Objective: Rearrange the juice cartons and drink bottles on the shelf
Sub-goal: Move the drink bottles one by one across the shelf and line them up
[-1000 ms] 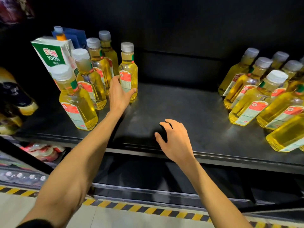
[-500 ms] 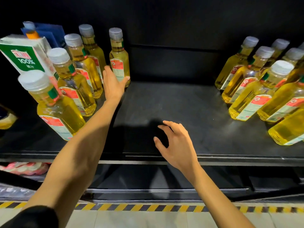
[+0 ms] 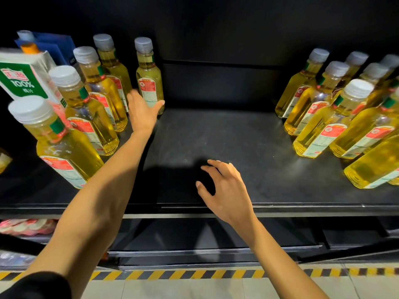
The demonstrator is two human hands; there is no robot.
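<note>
The left hand (image 3: 144, 114) reaches to the back of the black shelf (image 3: 218, 134), in front of the lower part of one yellow drink bottle (image 3: 148, 76). A second ago its fingers wrapped the base of this bottle. Now the grip is spread: the thumb points right along the bottle's lower edge, and the fingers are blurred at the left of the label. Whether they touch the bottle cannot be told. The bottle stands upright, deeper on the shelf than before, close to the back wall and just right of the left cluster of bottles (image 3: 95, 100). The green-and-white juice carton (image 3: 23, 80) stands at the far left among them.

The right hand (image 3: 224, 190) hovers over the shelf's front edge much as it did earlier, with its grip loose, fingers lightly curled and holding nothing. The right cluster of bottles (image 3: 323, 117) stands unchanged, well apart from both hands.
</note>
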